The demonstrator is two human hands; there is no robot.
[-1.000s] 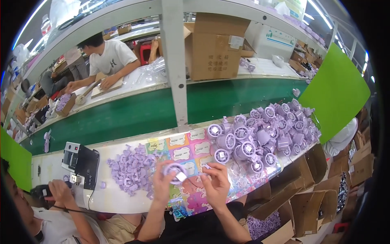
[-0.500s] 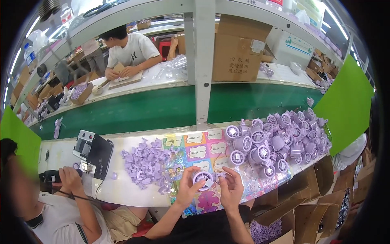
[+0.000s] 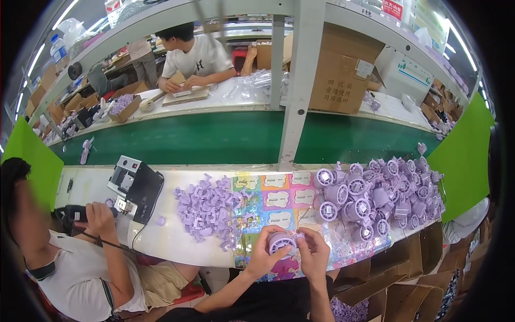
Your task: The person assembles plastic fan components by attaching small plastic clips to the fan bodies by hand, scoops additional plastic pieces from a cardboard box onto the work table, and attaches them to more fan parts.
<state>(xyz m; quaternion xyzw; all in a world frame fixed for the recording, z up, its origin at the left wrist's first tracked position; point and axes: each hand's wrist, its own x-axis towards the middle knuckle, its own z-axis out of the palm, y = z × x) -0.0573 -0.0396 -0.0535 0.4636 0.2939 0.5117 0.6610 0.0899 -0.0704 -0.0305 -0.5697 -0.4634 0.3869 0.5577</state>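
Observation:
My left hand (image 3: 263, 258) is wrapped round a light purple plastic housing (image 3: 280, 244), a short drum with a spoked round face. Against its right upper edge, my right hand (image 3: 314, 252) pinches a small purple plastic bracket (image 3: 298, 236) between thumb and fingers. Whether the bracket is seated on the housing, I cannot tell. Both hands are just above a colourful printed sheet (image 3: 276, 218). To their right rises a heap of similar purple housings (image 3: 382, 197); left of them lies a pile of small purple brackets (image 3: 204, 209).
At left, a co-worker's hand (image 3: 101, 219) grips a black electric screwdriver (image 3: 75, 213) beside a black-and-grey screw feeder (image 3: 137, 185). A white metal post (image 3: 303, 88) stands beyond the sheet. Open cardboard boxes (image 3: 407, 300) sit low at right. Another person works across the green belt (image 3: 214, 137).
The view has shifted, so the scene sits further right. The housing has tilted, its spoked face turned lower, and the bracket in my right hand is now closer against its upper edge.

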